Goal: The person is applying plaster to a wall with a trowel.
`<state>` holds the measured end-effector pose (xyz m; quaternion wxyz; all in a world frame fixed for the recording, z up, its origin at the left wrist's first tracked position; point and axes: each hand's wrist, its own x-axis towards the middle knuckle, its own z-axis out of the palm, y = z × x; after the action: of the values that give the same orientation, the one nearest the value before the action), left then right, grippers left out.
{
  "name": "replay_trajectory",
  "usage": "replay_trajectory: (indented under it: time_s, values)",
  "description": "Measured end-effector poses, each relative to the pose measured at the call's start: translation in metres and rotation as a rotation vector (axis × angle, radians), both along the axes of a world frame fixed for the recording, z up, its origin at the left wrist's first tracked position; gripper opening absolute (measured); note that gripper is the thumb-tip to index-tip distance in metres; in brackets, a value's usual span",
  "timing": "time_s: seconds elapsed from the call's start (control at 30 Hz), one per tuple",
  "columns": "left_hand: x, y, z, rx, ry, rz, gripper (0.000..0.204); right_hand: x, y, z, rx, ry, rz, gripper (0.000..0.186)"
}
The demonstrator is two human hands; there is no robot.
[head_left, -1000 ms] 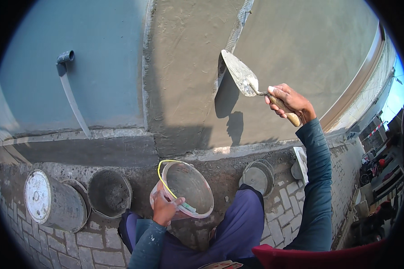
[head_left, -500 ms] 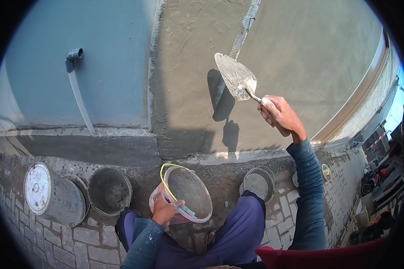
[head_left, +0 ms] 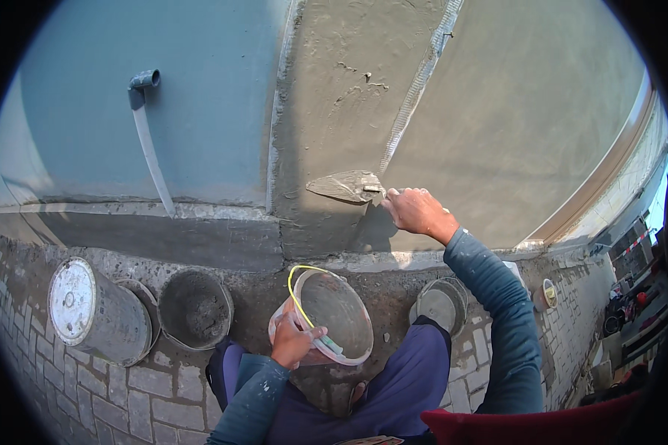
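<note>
The right hand (head_left: 417,211) has its fingers closed around the handle of the trowel (head_left: 345,185), whose blade stretches leftward from them flat against the wet plaster wall (head_left: 334,96), while the left hand (head_left: 293,343) grips the bucket (head_left: 338,315) rim below.

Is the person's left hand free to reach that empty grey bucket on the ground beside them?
Probably not right now: the left hand grips the rim of the mortar bucket. The grey bucket sits close by, with nothing between them.
</note>
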<state>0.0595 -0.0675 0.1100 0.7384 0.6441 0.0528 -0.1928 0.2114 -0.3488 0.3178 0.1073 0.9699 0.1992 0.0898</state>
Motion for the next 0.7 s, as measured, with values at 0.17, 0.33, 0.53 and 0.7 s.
replay_trajectory:
  time_s: [0.17,0.33,0.53,0.7]
  values:
    - [-0.002,0.001,0.023,0.005,-0.002,-0.03,0.072,-0.004,-0.009,0.086,0.187,-0.462,0.01,0.03]
    - [-0.005,0.007,-0.036,0.16,-0.112,0.044,0.056,-0.011,-0.006,0.152,0.709,-0.375,0.015,0.036]
    - [-0.004,0.002,-0.03,0.185,-0.144,0.049,0.052,0.015,-0.045,0.018,0.414,-0.083,0.101,0.034]
    - [-0.007,0.013,-0.02,0.078,-0.153,0.06,0.043,-0.006,-0.033,-0.077,0.144,0.153,-0.03,0.035]
